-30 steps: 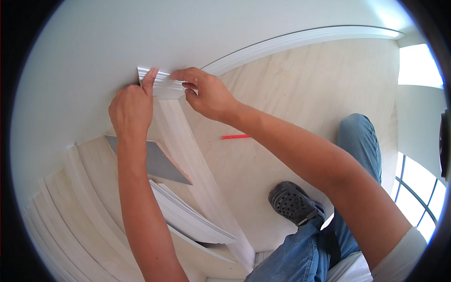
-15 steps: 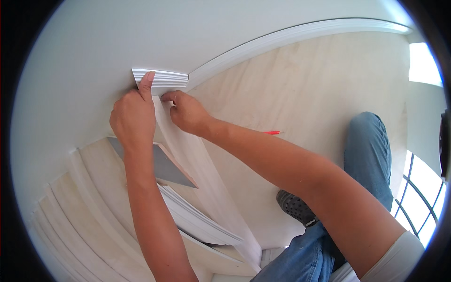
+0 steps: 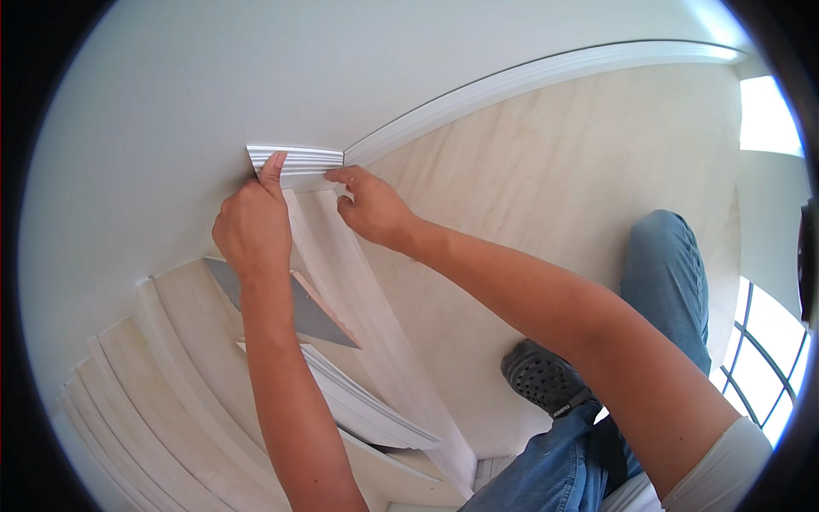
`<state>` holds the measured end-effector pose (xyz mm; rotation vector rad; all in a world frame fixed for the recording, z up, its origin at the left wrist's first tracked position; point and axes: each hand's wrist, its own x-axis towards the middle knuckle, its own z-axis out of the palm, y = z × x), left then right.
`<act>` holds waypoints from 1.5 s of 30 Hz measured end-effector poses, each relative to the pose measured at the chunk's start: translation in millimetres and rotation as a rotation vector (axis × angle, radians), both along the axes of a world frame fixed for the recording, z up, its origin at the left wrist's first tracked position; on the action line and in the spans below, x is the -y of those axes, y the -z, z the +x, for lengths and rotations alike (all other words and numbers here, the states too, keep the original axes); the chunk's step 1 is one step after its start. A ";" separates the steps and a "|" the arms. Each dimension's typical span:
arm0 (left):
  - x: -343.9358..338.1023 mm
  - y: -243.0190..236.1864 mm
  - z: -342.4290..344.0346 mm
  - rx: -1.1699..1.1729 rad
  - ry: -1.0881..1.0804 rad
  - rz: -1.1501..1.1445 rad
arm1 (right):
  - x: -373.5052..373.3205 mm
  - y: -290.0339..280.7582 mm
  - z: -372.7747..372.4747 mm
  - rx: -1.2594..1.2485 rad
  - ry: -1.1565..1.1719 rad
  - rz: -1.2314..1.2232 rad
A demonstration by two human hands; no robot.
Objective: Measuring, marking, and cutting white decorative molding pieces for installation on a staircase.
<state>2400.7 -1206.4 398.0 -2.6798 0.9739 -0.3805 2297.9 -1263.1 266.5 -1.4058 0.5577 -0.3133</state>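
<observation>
A short white ridged piece of skirting board point(image 3: 309, 160) lies against the wall above the top stair. Its right end meets the long skirting board point(image 3: 512, 91) in the corner. My left hand point(image 3: 253, 224) is closed on the short piece's left end, thumb up over the front; its other fingers are hidden. At the piece's lower right end my right hand point(image 3: 375, 207) reaches in, index finger stretched to its lower edge and thumb held apart below. The right hand's remaining fingers are curled, with nothing visible in them.
Pale wooden stairs point(image 3: 183, 316) descend at lower left. On them lie a grey triangular tile offcut point(image 3: 320, 317) and a longer white moulding point(image 3: 367, 394). My bent knee point(image 3: 665, 269) and dark clog point(image 3: 542, 375) rest on the landing floor point(image 3: 529, 179). A barred window stands at right.
My right hand has moved right along the short skirting piece to its corner end. The left hand keeps its grip. The view has shifted slightly, and my right forearm now hides the red pencil-like stick.
</observation>
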 end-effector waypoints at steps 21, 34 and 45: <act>-44.2 -17.6 -12.9 -0.403 -0.023 -0.256 | 5.6 -13.2 -8.4 0.186 0.310 -0.341; -51.0 -4.4 -4.9 -0.625 0.174 -0.357 | 10.6 14.1 -21.7 0.224 0.110 -0.102; -67.4 -16.3 -44.6 -0.802 0.336 -0.260 | 53.6 31.9 -32.1 0.285 -0.583 0.573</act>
